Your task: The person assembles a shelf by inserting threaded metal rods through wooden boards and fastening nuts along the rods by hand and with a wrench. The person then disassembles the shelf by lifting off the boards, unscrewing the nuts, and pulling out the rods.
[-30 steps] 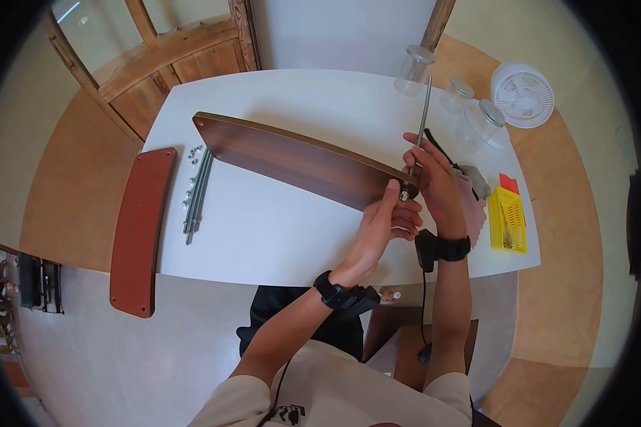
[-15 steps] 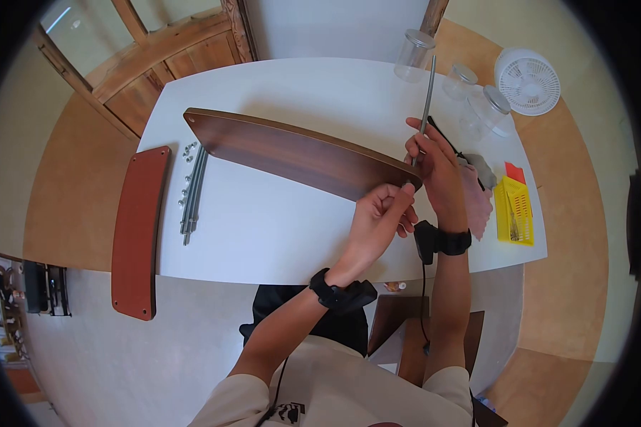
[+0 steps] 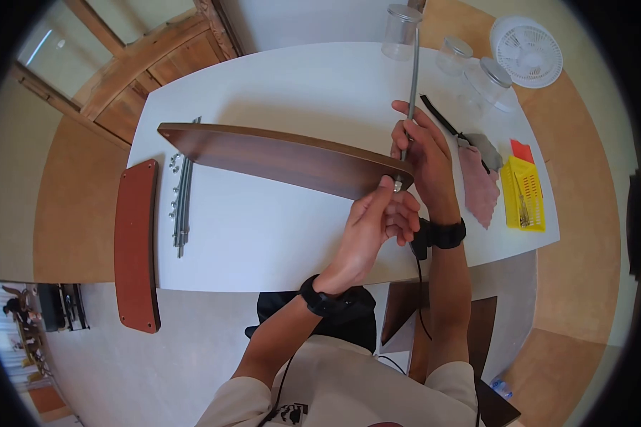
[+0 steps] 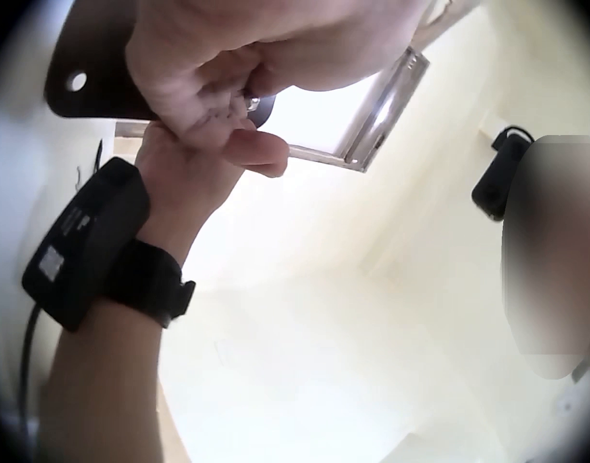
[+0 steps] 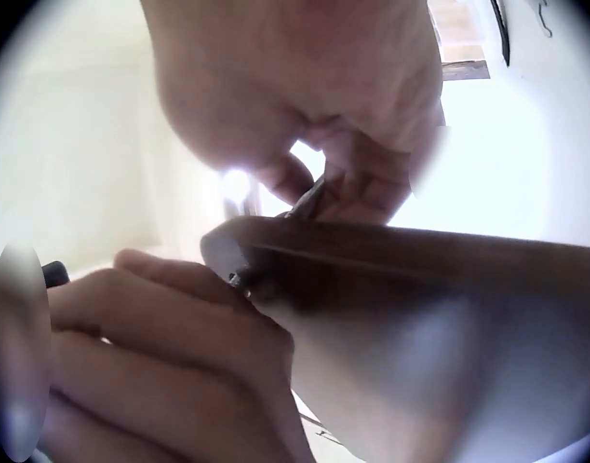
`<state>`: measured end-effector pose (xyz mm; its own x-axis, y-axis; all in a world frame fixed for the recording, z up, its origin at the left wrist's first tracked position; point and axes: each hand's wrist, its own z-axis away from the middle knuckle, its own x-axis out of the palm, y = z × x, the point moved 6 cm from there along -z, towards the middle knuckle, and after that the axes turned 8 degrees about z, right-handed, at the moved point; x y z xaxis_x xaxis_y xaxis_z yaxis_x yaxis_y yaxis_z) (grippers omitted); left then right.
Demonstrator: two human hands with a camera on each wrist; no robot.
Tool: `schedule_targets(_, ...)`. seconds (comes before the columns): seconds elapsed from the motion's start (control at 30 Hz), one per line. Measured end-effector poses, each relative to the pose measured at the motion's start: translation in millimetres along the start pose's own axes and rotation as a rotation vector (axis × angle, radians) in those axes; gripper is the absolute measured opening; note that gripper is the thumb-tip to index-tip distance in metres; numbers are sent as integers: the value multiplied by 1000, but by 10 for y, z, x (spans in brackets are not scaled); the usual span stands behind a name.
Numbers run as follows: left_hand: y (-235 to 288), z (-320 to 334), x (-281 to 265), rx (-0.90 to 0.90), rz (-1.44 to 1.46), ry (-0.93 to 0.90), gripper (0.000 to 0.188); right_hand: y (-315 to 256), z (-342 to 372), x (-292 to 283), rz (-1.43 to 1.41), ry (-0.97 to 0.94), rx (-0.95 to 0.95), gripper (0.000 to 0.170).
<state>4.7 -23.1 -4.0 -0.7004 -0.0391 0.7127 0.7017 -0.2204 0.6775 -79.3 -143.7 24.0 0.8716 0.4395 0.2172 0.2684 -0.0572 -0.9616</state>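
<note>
A dark brown wooden board (image 3: pixel 285 156) with rounded corners stands tilted on its long side over the table. At its right end, my left hand (image 3: pixel 369 222) has thumb and fingers around a small silver nut (image 3: pixel 397 186) on the near face. The right hand (image 3: pixel 431 164) grips a thin metal rod (image 3: pixel 414 78) on the other face, the rod pointing away from me. Rod and nut meet at the same corner of the board. In the right wrist view the rod (image 5: pixel 312 198) reaches the board's edge, while the left fingertips are partly hidden behind the nut.
Several metal rods (image 3: pixel 184 206) and small silver nuts (image 3: pixel 173 192) lie at the left of the white table (image 3: pixel 263 249). A reddish-brown board (image 3: pixel 137 245) overhangs the left edge. Rightward are a yellow basket (image 3: pixel 523 196), a pink cloth (image 3: pixel 480 188), lidded jars (image 3: pixel 454 57) and a white fan (image 3: pixel 527 51).
The left thumb and fingers have shifted about the nut, curling over it and then opening out to show it again. The board's far end has swung slightly toward me. The right hand keeps the rod.
</note>
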Motion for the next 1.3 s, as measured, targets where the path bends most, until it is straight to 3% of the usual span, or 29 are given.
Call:
schedule_targets(0.07,-29,0,-6,-77,101,-39,51,2,13,15,-9,-7,20,37)
schedule_targets(0.17,6,18,6,-52,74,96,44,2,8,11,-21,0,5,36)
schedule_targets(0.3,-21,37,9,-9,45,119,42,-1,20,-7,-23,16,17,35)
schedule_targets(0.4,-78,47,34,-55,266,63,39,-1,24,10,-15,-3,21,34)
schedule_targets(0.47,-115,44,86,-124,491,-68,35,-13,38,17,5,-9,33,34)
schedule_targets(0.67,-54,83,35,-103,292,74,36,-32,47,40,-10,-23,8,35)
schedule_targets(0.8,-55,113,97,-105,386,141,34,-28,42,44,-5,-27,-9,35)
schedule_targets(0.87,-100,101,173,-189,698,1,32,-20,40,45,-21,-26,-12,36)
schedule_targets(0.97,-111,102,158,-273,825,-137,31,-9,34,47,-34,-26,-22,37)
schedule_targets(1.07,-90,109,119,-260,698,-10,32,-26,43,60,-36,-22,-22,38)
schedule_targets(1.3,-34,176,26,-214,429,76,35,-28,48,55,-8,12,-20,41)
